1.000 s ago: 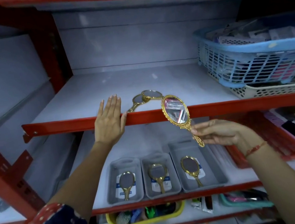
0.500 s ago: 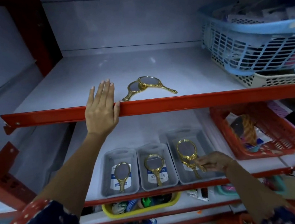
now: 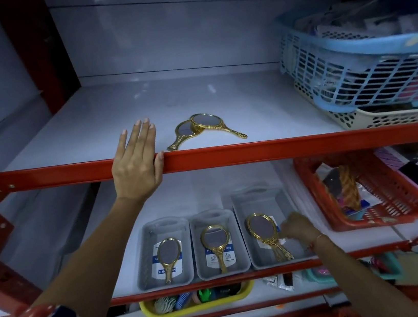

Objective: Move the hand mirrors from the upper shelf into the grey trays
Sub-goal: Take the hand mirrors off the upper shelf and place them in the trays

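Two gold hand mirrors (image 3: 207, 123) lie overlapping on the white upper shelf, just behind its red front rail. My left hand (image 3: 136, 165) rests flat over that rail, left of them, holding nothing. On the shelf below stand three grey trays side by side. The left tray (image 3: 144, 250) and the middle tray (image 3: 198, 251) each hold one gold mirror. In the right tray (image 3: 261, 196) a mirror (image 3: 262, 227) lies on top of another one, and my right hand (image 3: 296, 226) pinches its handle low inside the tray.
A blue mesh basket (image 3: 349, 58) sits on a cream basket (image 3: 384, 117) at the upper shelf's right. A red basket (image 3: 385, 200) stands right of the grey trays. A yellow tray (image 3: 196, 308) of combs is one shelf lower.
My right hand carried a gold mirror down from the upper shelf's front edge into the right grey tray and laid it flat. The left hand stayed on the rail.
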Demonstrator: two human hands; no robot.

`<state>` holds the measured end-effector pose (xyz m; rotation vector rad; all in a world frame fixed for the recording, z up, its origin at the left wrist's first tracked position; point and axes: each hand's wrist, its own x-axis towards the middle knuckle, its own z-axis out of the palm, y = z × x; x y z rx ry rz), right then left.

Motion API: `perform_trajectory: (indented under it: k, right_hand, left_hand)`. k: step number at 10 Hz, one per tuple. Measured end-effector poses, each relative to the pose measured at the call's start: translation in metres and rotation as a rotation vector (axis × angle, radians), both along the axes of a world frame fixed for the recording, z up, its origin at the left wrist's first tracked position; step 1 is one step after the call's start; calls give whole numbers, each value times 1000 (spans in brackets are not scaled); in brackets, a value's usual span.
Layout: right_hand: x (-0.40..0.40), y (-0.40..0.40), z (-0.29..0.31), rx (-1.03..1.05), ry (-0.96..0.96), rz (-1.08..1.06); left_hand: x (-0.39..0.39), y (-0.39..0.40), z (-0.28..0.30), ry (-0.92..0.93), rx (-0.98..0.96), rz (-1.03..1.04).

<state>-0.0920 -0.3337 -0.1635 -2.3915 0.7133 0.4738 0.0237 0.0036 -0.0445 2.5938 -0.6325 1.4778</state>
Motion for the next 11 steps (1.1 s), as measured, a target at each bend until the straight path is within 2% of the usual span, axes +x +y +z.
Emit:
perform_trajectory:
  k: [1, 2, 3, 4, 5, 6, 7, 9, 10, 11]
  right_hand:
    - [1, 20, 59, 15, -111, 136]
    - [2, 40, 130, 105, -315, 201]
    - [10, 57, 190, 277, -562, 156]
    - [38, 64, 222, 306, -737, 90]
    - [80, 62, 232, 114, -721, 79]
    - [114, 65, 229, -35, -474, 145]
    - [136, 72, 226, -32, -323, 155]
    - [151, 71, 231, 58, -87, 172]
    - [143, 64, 237, 245, -52, 134]
    - [122, 56, 241, 521, -74, 102]
  left_hand:
    - [-4, -2, 0, 13, 17, 13]
    - [-6, -1, 3, 47, 28, 29]
    - [-8, -1, 4, 65, 32, 36]
    - [-8, 0, 3, 66, 30, 42]
    - [-7, -1, 2, 43, 36, 56]
    - [-7, -1, 3, 59, 42, 67]
    - [-6, 0, 3, 67, 58, 73]
    - [-5, 0, 4, 69, 61, 71]
    - [-5, 0, 3, 61, 62, 73]
    - [-6, 0, 3, 53, 57, 74]
